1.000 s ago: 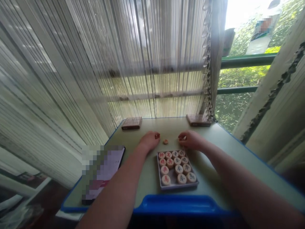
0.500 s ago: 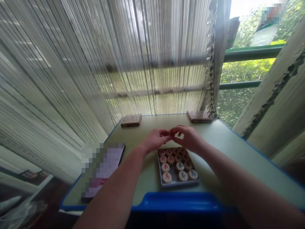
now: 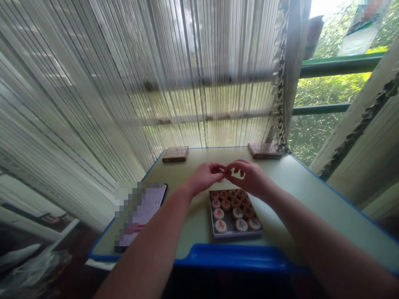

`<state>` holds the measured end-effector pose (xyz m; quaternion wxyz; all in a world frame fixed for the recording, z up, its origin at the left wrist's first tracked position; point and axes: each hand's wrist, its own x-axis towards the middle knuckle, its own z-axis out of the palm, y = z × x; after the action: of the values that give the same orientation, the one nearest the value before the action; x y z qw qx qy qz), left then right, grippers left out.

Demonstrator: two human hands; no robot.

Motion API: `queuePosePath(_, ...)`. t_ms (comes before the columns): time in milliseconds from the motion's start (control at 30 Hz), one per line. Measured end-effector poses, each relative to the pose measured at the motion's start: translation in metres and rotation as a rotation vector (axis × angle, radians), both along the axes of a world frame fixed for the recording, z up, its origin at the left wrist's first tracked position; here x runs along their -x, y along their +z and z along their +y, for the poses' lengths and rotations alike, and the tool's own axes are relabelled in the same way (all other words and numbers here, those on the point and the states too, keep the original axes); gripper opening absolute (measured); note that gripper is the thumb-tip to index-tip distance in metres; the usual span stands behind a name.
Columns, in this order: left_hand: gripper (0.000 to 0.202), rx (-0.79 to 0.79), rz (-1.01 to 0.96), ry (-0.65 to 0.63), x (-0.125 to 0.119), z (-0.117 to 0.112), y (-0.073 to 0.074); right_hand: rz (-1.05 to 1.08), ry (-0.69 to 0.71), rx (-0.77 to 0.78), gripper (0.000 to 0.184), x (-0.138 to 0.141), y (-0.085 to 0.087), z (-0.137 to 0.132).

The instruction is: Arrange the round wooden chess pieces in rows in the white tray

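Observation:
My left hand (image 3: 204, 177) and my right hand (image 3: 249, 177) meet above the far edge of a grey tray (image 3: 225, 234) that holds several round wooden chess pieces (image 3: 237, 212) with red and blue marks. Both hands are pinched, fingertips nearly touching each other. A small wooden piece (image 3: 237, 170) shows between my right fingers. What my left fingers pinch is too small to make out. The tray lies on a pale green table (image 3: 299, 187) with a blue rim.
A phone with a blurred screen (image 3: 141, 214) lies at the table's left. Two flat wooden boxes (image 3: 175, 154) (image 3: 264, 150) sit at the far edge below a striped curtain (image 3: 156, 83). A blue raised lip (image 3: 237, 257) runs along the near edge. A window with green rails is at right.
Both hands rose off the table and came together over the tray. The loose piece that lay between them on the table is no longer there.

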<state>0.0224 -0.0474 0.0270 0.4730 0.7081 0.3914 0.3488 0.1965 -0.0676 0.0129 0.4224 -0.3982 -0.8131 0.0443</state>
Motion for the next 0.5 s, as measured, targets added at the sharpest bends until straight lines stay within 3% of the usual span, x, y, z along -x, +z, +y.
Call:
queuePosePath(233,0.026,-0.149,0.058,-0.033,0.006,-0.009,0.000,0.041,-0.020,0.074,0.014,0.000,0.007,-0.014)
queuePosePath(367,0.019,-0.431,0.246,0.172,0.021,-0.033,-0.002,0.056,-0.054,0.119,0.019,0.001,0.005,-0.050)
queuePosePath(433,0.021,-0.548,0.287,0.249,0.029,-0.045,-0.009,0.067,-0.078,0.081,0.022,0.003,-0.003,-0.069)
queuePosePath(500,0.021,-0.644,0.295,0.309,0.034,-0.055,-0.018,0.042,-0.061,0.058,0.014,0.005,-0.014,-0.084)
